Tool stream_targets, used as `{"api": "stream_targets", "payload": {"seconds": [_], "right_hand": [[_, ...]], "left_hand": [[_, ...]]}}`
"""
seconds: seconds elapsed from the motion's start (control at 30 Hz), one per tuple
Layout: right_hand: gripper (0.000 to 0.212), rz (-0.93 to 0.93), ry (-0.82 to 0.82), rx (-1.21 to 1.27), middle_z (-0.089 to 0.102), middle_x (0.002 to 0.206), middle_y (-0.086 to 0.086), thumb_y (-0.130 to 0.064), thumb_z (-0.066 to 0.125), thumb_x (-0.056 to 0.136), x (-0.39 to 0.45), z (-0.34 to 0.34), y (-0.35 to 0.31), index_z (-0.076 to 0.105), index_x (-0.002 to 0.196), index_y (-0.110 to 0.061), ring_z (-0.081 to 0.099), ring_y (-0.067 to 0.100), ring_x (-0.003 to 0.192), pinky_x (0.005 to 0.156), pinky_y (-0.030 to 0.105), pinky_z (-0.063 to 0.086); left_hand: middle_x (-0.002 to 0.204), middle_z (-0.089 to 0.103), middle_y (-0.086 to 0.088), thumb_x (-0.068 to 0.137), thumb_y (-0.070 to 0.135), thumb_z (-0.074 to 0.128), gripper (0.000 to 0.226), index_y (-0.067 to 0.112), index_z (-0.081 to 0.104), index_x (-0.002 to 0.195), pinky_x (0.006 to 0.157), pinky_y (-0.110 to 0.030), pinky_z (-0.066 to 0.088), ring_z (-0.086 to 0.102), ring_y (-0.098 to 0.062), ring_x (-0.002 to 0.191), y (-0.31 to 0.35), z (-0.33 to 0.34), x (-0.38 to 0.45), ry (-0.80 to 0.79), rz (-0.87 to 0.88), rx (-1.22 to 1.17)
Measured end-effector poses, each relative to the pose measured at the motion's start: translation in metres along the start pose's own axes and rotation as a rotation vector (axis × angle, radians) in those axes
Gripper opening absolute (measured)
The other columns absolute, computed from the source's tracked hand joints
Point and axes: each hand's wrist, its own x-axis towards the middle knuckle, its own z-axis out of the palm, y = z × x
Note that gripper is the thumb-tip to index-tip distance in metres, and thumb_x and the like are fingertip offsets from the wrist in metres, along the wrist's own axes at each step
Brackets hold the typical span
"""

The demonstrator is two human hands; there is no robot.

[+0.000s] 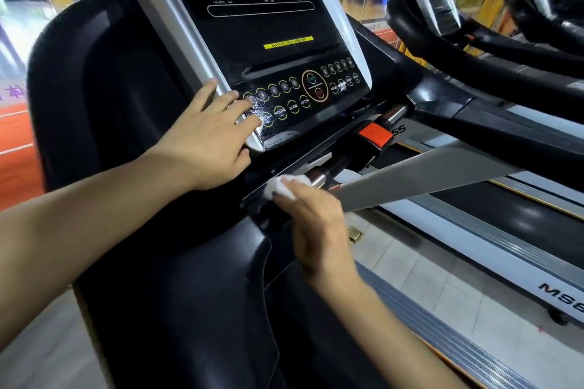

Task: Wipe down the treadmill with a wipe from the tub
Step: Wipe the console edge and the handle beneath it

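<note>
The treadmill's black console [278,25] fills the middle of the view, with round buttons along its lower edge. My left hand [208,133] lies flat on the console's lower left corner, fingers straight and spread over the buttons. Below the console, my right hand [319,227] holds a crumpled white wipe [286,185] and presses it against the chrome end of the handlebar [317,178] under the console. The wipe tub is not in view.
A red safety clip [376,134] sits under the console's right side. A grey upright arm [426,172] runs to the right. The black belt [512,215] and grey side rails lie below right. More treadmills [442,9] stand behind on the right.
</note>
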Motion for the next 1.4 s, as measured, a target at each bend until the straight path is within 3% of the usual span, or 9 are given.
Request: {"api": "stream_targets", "payload": {"seconds": [0.07, 0.2, 0.33, 0.53, 0.63, 0.73, 1.0, 1.17, 1.4], "right_hand": [[0.037, 0.020, 0.073, -0.068, 0.067, 0.120, -0.001, -0.010, 0.039, 0.104, -0.016, -0.001, 0.008, 0.072, 0.120, -0.011, 0.059, 0.020, 0.115, 0.102, 0.035, 0.043], [0.046, 0.534, 0.216, -0.072, 0.059, 0.101, -0.006, 0.001, 0.053, 0.095, -0.012, -0.010, 0.052, 0.066, 0.130, -0.026, 0.052, 0.015, 0.106, 0.098, 0.031, 0.045], [0.043, 0.355, 0.061, -0.115, 0.068, 0.103, -0.007, 0.007, 0.060, 0.088, 0.006, -0.034, 0.051, 0.072, 0.121, -0.019, 0.054, 0.014, 0.103, 0.089, 0.014, 0.039], [0.041, 0.199, -0.416, -0.585, 0.065, 0.098, 0.010, 0.006, 0.055, 0.085, 0.109, -0.043, 0.100, 0.074, 0.114, -0.016, 0.055, 0.035, 0.099, 0.074, 0.032, 0.035], [0.036, 0.217, -0.638, -0.722, 0.061, 0.098, 0.013, 0.005, 0.051, 0.085, 0.132, -0.025, 0.099, 0.068, 0.107, -0.017, 0.056, 0.035, 0.107, 0.088, 0.036, 0.044], [0.046, 0.357, -0.726, -0.704, 0.063, 0.124, 0.021, 0.000, 0.050, 0.090, 0.141, -0.015, 0.100, 0.062, 0.132, -0.015, 0.056, 0.038, 0.119, 0.100, 0.040, 0.046], [0.042, 0.390, -0.755, -0.349, 0.071, 0.123, 0.009, -0.005, 0.053, 0.091, 0.114, 0.005, 0.031, 0.075, 0.117, -0.030, 0.063, 0.026, 0.118, 0.095, 0.024, 0.045], [0.045, 0.305, -0.777, -0.122, 0.075, 0.115, 0.002, -0.005, 0.050, 0.090, 0.096, 0.023, -0.028, 0.079, 0.107, -0.036, 0.065, 0.022, 0.115, 0.098, 0.031, 0.051], [0.040, 0.458, -0.619, -0.461, 0.067, 0.122, 0.015, -0.005, 0.055, 0.088, 0.105, 0.007, 0.041, 0.068, 0.123, -0.018, 0.063, 0.034, 0.114, 0.098, 0.039, 0.051]], "left_hand": [[0.155, 0.046, -0.014, 0.090, 0.039, 0.042, 0.059, 0.016, 0.054, 0.143, 0.125, -0.053, 0.004, 0.035, -0.034, 0.147, 0.000, 0.000, 0.000, 0.008, -0.009, 0.007], [0.161, 0.036, -0.011, 0.095, 0.040, 0.046, 0.059, 0.020, 0.045, 0.150, 0.126, -0.050, -0.003, 0.024, -0.030, 0.153, 0.002, -0.002, 0.002, -0.013, -0.026, -0.007], [0.161, 0.037, -0.010, 0.094, 0.039, 0.050, 0.058, 0.019, 0.048, 0.148, 0.126, -0.051, -0.001, 0.027, -0.030, 0.151, 0.004, -0.001, 0.003, 0.001, -0.031, -0.009], [0.162, 0.035, -0.008, 0.095, 0.039, 0.050, 0.058, 0.021, 0.045, 0.150, 0.126, -0.048, -0.003, 0.024, -0.028, 0.152, 0.005, -0.004, 0.003, -0.008, -0.051, -0.033], [0.164, 0.031, -0.007, 0.096, 0.039, 0.049, 0.059, 0.022, 0.041, 0.152, 0.126, -0.047, -0.006, 0.020, -0.026, 0.154, 0.005, -0.007, 0.003, -0.024, -0.057, -0.039], [0.164, 0.030, -0.006, 0.097, 0.040, 0.046, 0.058, 0.023, 0.039, 0.152, 0.126, -0.047, -0.007, 0.019, -0.026, 0.154, 0.005, -0.007, 0.002, -0.034, -0.058, -0.034], [0.162, 0.032, -0.007, 0.097, 0.037, 0.044, 0.056, 0.021, 0.042, 0.151, 0.126, -0.048, -0.005, 0.020, -0.026, 0.153, 0.004, -0.009, 0.003, -0.048, -0.057, -0.030], [0.161, 0.034, -0.010, 0.096, 0.035, 0.044, 0.056, 0.019, 0.043, 0.150, 0.126, -0.049, -0.003, 0.022, -0.028, 0.152, 0.004, -0.006, 0.002, -0.035, -0.043, -0.023], [0.164, 0.029, -0.007, 0.097, 0.038, 0.043, 0.058, 0.022, 0.039, 0.153, 0.126, -0.048, -0.005, 0.017, -0.026, 0.154, 0.003, -0.006, 0.001, -0.056, -0.044, -0.022]]}}
